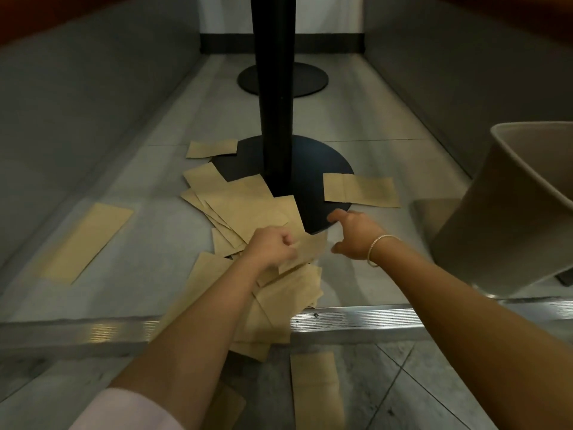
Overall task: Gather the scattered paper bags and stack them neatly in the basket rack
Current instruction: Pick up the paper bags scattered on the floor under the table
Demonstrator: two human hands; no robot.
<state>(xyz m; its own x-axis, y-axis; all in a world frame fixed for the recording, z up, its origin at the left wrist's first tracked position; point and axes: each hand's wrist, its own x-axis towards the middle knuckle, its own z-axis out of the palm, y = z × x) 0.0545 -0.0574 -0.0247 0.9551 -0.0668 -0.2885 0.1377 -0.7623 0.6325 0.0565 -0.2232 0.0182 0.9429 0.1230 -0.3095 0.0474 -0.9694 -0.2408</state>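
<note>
The left hand (273, 246) is closed, its fingers pinching a sheaf of flat brown paper bags (288, 274) that fans out below the wrist, while the right hand (356, 232) reaches forward with fingers spread and holding nothing, just short of the black table base (325, 162). Most of the bags lie in a loose overlapping pile (245, 206) on the tiled floor (356, 125) against the table pole (276, 88); single bags lie apart, one on the base's right edge (361, 190), one at the far left (86, 240), one beyond the pile (212, 148) and one near the bottom (316, 389). The likely trouble is the pinched sheaf: it is held at one corner and already splayed, so adding more could let sheets slide out or crease. Bags tucked against the pole may also tear if dragged. A tan bin-like container (511, 212) stands at the right, cut by the frame; whether it belongs to the basket rack I cannot tell, and no rack shows clearly. How many bags the left hand holds is hidden by the forearm.
</note>
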